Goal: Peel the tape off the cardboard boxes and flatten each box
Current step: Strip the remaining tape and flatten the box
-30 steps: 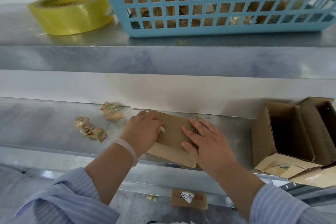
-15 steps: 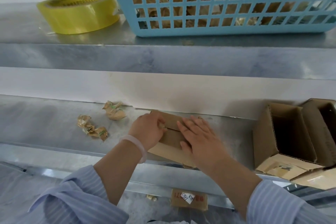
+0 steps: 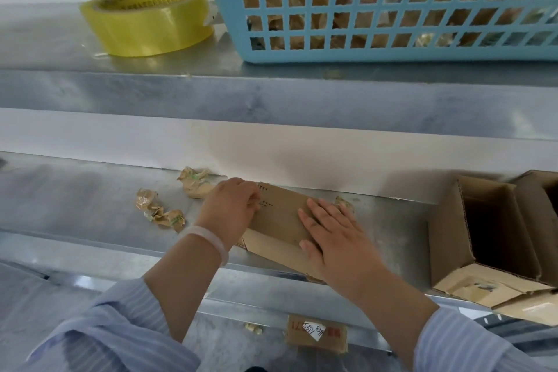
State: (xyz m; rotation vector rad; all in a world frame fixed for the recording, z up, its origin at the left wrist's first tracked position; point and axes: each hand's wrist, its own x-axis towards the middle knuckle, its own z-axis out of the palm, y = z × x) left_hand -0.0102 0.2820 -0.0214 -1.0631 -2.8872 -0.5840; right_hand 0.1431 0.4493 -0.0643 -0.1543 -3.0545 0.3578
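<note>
At lower centre, the flattened cardboard box [image 3: 280, 216] lies on the worktop [image 3: 90, 205]; the right hand [image 3: 338, 238] presses it with straight fingers, the left hand [image 3: 229, 208] grips its left end, fingers curled.

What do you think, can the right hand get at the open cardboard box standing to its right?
Probably yes. The right hand lies flat on the flattened box, and only bare metal shelf shows between it and the open cardboard box, so a sideways move looks unobstructed.
</note>
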